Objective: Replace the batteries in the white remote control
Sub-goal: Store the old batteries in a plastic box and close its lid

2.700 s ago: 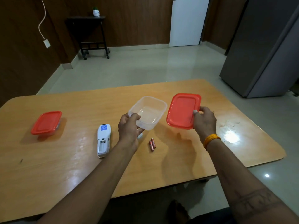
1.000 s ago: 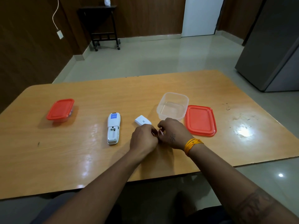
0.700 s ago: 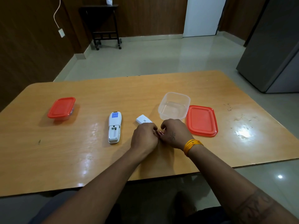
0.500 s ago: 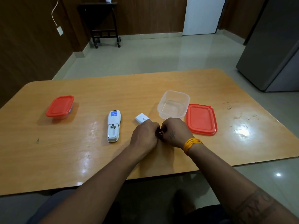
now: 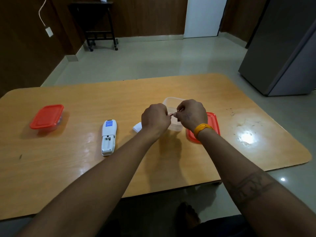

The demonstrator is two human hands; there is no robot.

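Now the white remote control (image 5: pixel 109 137) lies face down on the desk (image 5: pixel 51 168), at about nine o'clock from the hands, its battery bay open and empty at the near end. It looks light, stiff and smooth, so it would best be pinned by its long sides while cells go in. Its small white cover (image 5: pixel 137 127) rests just beside the left wrist, at three o'clock from the remote. Both hands are raised off the desk, knuckles up, meeting over the clear container (image 5: pixel 172 101). The left hand (image 5: pixel 155 118) has its grip closed on one battery (image 5: pixel 170 114), only the tip showing. The right hand (image 5: pixel 191 115) pinches what seems to be a second battery (image 5: pixel 181 109); mostly hidden, so that is a judgement. These cells are small, hard and slick, prone to roll, and are best held mid-body between thumb and forefinger. Forearms reach in from six o'clock, converging; the right wrist carries a yellow band (image 5: pixel 201 129). Partly under it lies the red lid (image 5: pixel 212 124). Well apart at nine o'clock sits a closed red-lidded box (image 5: pixel 47 116).
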